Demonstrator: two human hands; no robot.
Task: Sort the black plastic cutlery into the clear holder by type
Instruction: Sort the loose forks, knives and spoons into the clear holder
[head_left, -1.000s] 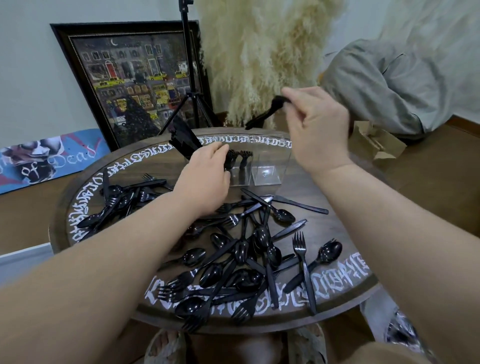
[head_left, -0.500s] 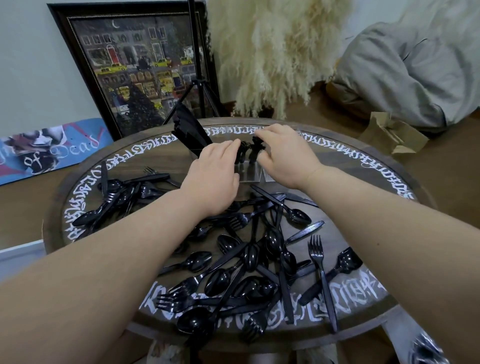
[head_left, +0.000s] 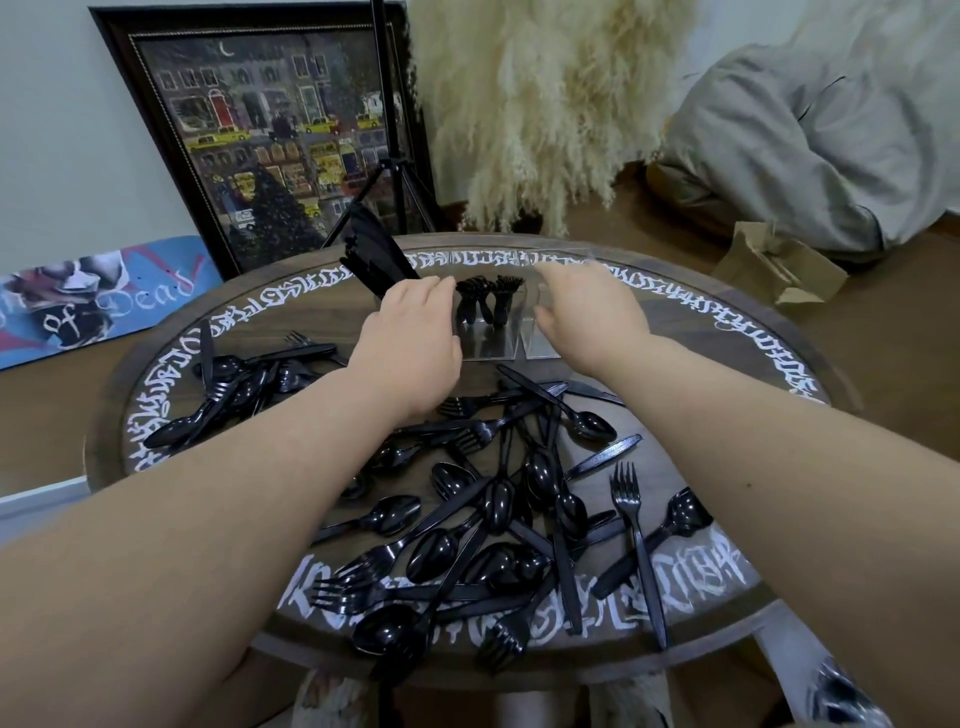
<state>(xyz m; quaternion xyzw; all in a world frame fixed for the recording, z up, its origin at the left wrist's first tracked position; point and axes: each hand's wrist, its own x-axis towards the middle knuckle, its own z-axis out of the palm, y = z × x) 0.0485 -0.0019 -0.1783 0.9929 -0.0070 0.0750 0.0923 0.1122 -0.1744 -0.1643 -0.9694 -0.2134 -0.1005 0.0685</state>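
The clear holder (head_left: 498, 332) stood on the far half of the round wooden table (head_left: 769, 364), between the person's two hands. In its middle compartment several black forks (head_left: 485, 301) stood upright with their tines up. A bundle of black knives (head_left: 376, 257) leaned out of the holder's left end, tilted toward the left and away from the person. The compartment on the right looked see-through, and what it held could not be made out.

The left hand (head_left: 413, 345) lay against the left side of the holder, fingers stretched forward and close together, with nothing seen gripped in them. The right hand (head_left: 589, 306) was at the holder's right side, its fingers loosely bent over the top edge and its thumb near the front wall; whether it actually gripped the wall could not be told, and no piece of cutlery showed in it.

Nearer the person, a loose heap of black cutlery (head_left: 498, 525) covered the middle and near part of the table: spoons, forks and knives crossing over one another. One fork (head_left: 636, 540) lay apart on the right of the heap, tines pointing away. A smaller pile of cutlery (head_left: 244, 387) sat on the table's left side.

Behind the table a framed painting (head_left: 270, 130) leaned on the wall, with a tripod (head_left: 392, 171) before it and pampas grass (head_left: 545, 104) beside it.
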